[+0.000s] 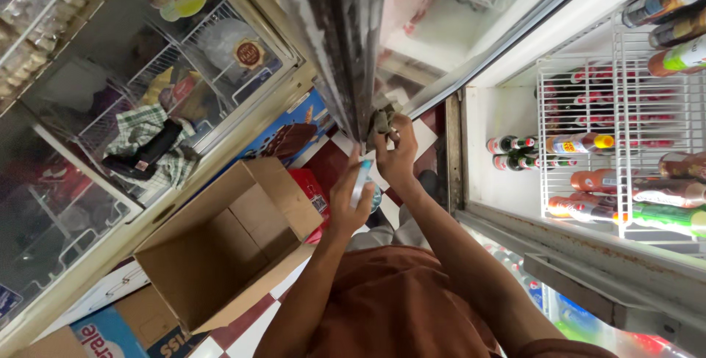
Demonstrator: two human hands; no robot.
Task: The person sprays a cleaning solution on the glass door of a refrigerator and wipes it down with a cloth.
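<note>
The right hand (397, 154) was clenched around a crumpled greyish cloth (381, 119), pressing it against the lower edge of the open fridge door (344, 42). Just beside it, the left hand (350, 198) gripped a slim pale spray bottle (361, 181) — its fingers curled round the body, the nozzle end up near the door's edge. An open cardboard box (220, 251) sat on the checkered floor (323, 163) to the left, and the white wire shelves (625, 101) on the right carried bottled drinks — some upright, some lying down.
</note>
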